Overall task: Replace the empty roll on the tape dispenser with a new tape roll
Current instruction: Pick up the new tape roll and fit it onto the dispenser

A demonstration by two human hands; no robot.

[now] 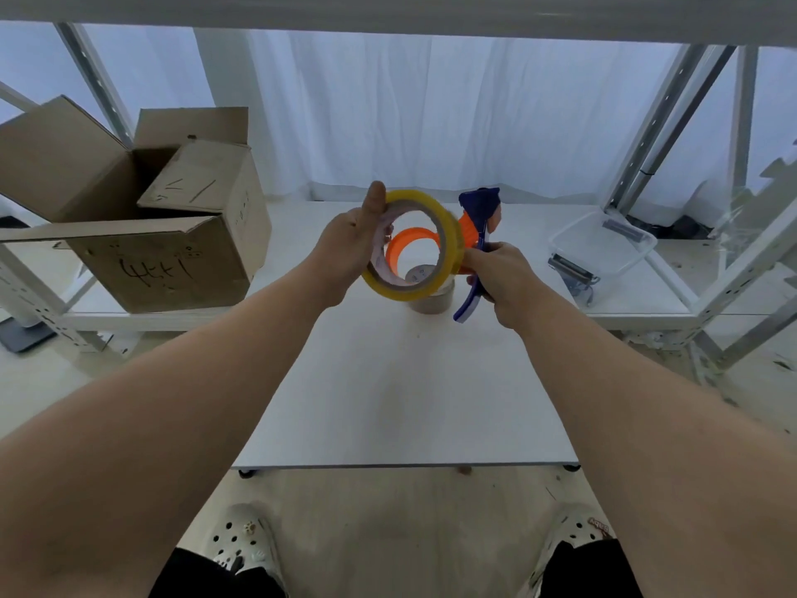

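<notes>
My left hand grips a yellow tape roll by its left rim, thumb on top, holding it upright above the white table. My right hand is closed around the blue handle of the tape dispenser. The dispenser's orange hub ring shows through the hole of the roll, just behind it. A brown cardboard core stands on the table below the roll, partly hidden by it.
An open cardboard box sits on the low shelf at the left. A clear plastic tub with metal parts beside it lies on the shelf at the right. Metal rack posts frame both sides, with white curtains behind.
</notes>
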